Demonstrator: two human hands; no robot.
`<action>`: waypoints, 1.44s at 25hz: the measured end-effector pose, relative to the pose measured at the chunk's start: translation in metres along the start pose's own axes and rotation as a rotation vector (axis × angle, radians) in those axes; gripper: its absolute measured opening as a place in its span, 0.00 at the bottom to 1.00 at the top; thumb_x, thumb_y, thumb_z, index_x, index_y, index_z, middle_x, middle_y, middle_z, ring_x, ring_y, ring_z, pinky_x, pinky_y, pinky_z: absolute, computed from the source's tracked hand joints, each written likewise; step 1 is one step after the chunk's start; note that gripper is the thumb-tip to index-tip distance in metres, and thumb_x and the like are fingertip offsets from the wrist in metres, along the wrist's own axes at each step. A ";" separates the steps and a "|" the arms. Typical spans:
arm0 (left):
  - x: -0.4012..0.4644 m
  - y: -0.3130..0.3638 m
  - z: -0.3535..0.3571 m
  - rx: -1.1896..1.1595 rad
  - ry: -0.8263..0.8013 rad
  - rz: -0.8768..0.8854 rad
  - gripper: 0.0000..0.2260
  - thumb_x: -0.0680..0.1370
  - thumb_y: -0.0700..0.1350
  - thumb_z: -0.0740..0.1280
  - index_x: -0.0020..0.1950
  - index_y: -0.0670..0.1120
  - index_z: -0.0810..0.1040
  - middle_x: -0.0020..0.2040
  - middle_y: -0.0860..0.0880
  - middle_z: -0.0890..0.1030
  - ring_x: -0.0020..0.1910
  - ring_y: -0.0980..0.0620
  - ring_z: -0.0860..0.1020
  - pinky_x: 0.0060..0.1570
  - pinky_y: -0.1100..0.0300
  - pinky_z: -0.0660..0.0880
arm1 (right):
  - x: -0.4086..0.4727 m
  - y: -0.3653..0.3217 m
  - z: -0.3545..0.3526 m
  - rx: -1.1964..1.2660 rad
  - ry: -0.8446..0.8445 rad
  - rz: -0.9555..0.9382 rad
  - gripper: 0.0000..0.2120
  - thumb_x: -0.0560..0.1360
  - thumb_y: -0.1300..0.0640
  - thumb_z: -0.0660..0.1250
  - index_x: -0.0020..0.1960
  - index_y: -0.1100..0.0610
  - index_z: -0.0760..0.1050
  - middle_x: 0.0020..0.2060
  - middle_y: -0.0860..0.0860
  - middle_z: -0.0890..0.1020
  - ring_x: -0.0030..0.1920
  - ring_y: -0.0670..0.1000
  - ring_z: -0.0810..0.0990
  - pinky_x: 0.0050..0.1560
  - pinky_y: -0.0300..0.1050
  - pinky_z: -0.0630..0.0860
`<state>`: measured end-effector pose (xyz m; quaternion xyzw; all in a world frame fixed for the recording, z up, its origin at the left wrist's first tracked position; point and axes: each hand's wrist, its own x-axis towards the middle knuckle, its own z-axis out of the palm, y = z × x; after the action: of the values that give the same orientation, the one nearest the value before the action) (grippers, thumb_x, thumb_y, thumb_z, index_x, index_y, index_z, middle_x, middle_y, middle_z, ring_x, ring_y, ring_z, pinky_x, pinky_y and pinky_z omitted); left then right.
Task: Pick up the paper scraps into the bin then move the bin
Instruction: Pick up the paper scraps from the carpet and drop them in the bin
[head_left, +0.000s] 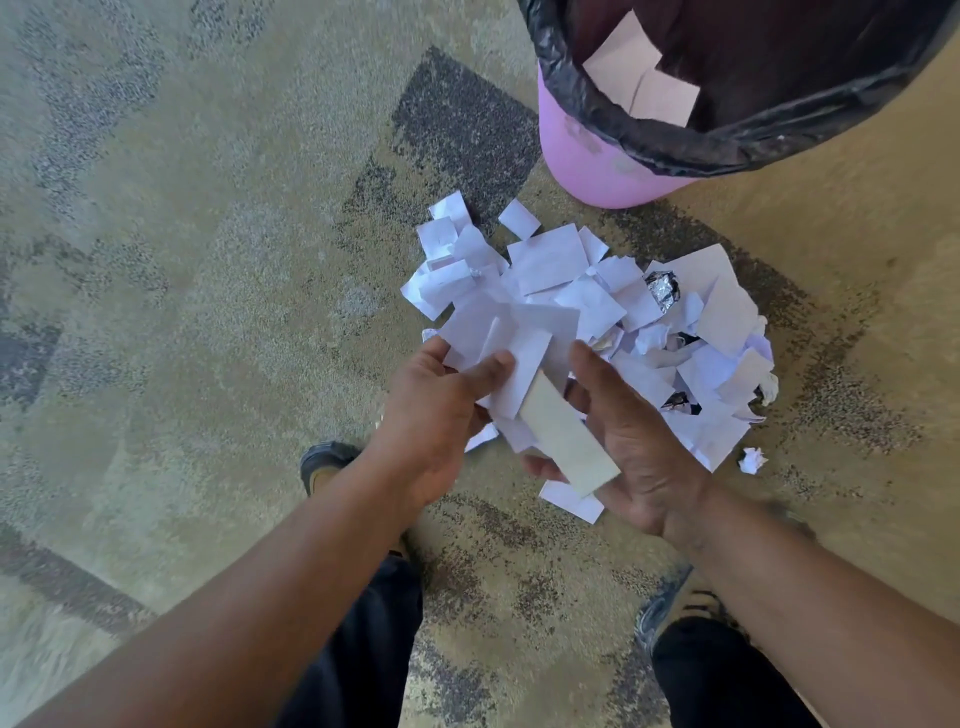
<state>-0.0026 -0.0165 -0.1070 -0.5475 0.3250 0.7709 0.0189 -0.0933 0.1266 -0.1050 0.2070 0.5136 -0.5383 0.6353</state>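
A heap of white paper scraps (597, 291) lies on the carpet, mixed with crumpled foil bits (662, 291). My left hand (436, 410) and my right hand (631, 441) are at the heap's near edge, together holding a bunch of scraps (511, 353) between them. A beige card strip (569, 441) lies across my right palm. The pink bin (587, 150) with a black liner stands just beyond the heap at the upper right, with a few paper pieces (641, 78) inside.
Patterned beige and grey carpet (208, 260) covers the floor. My two shoes (324, 465) and dark trouser legs are below the hands. A small crumpled paper ball (752, 460) lies apart at the heap's right edge.
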 end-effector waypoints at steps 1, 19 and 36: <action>-0.007 0.011 0.015 -0.056 0.004 0.039 0.14 0.79 0.33 0.69 0.64 0.44 0.80 0.55 0.45 0.87 0.49 0.47 0.86 0.50 0.48 0.82 | -0.009 -0.009 0.003 0.073 -0.053 -0.020 0.38 0.65 0.34 0.76 0.70 0.49 0.74 0.66 0.56 0.80 0.63 0.58 0.80 0.56 0.66 0.77; 0.024 0.161 0.189 0.067 -0.054 -0.038 0.12 0.82 0.38 0.65 0.64 0.38 0.77 0.52 0.40 0.83 0.44 0.45 0.82 0.48 0.54 0.82 | -0.041 -0.217 -0.002 0.282 0.247 -0.292 0.11 0.79 0.65 0.66 0.60 0.66 0.77 0.53 0.63 0.86 0.48 0.57 0.88 0.48 0.43 0.85; 0.066 0.055 0.039 0.139 0.276 -0.062 0.05 0.80 0.42 0.65 0.53 0.45 0.80 0.41 0.50 0.77 0.39 0.52 0.75 0.38 0.60 0.71 | 0.014 -0.093 -0.037 -0.418 0.324 -0.419 0.11 0.79 0.67 0.62 0.51 0.57 0.81 0.47 0.52 0.86 0.47 0.53 0.85 0.43 0.44 0.78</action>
<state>-0.0824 -0.0615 -0.1297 -0.6552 0.3601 0.6632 0.0357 -0.1936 0.1193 -0.1045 0.0449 0.7387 -0.5002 0.4496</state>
